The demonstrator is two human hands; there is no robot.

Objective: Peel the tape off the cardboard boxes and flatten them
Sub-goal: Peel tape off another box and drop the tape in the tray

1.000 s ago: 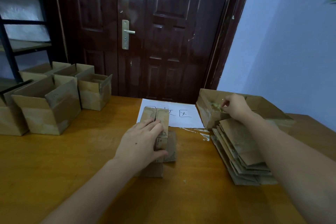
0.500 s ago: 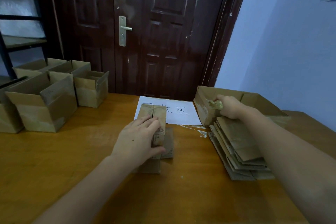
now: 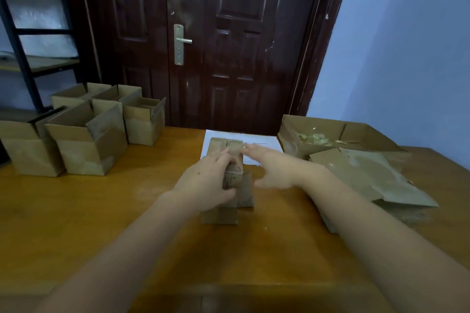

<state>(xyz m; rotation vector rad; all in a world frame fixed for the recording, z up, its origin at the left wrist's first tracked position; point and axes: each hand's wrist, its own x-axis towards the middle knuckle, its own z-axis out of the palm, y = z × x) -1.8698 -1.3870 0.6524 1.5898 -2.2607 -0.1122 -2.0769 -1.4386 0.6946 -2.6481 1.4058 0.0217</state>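
Mid-table: left hand (image 3: 206, 180) grips box (image 3: 230, 175); right hand (image 3: 274, 170) fingers spread, beside it.

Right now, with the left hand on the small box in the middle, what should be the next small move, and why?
Probably bring the right hand onto the small box. The left hand already grips it from the side, while the right hand hovers open beside it, holding nothing, so both hands could then press it flat.

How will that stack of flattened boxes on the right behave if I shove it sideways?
The stack of flattened boxes is unevenly piled, so the top sheets will probably slide off separately. The sheets look thin and creased, so likely light and bendy. The polished wooden table probably offers little grip.
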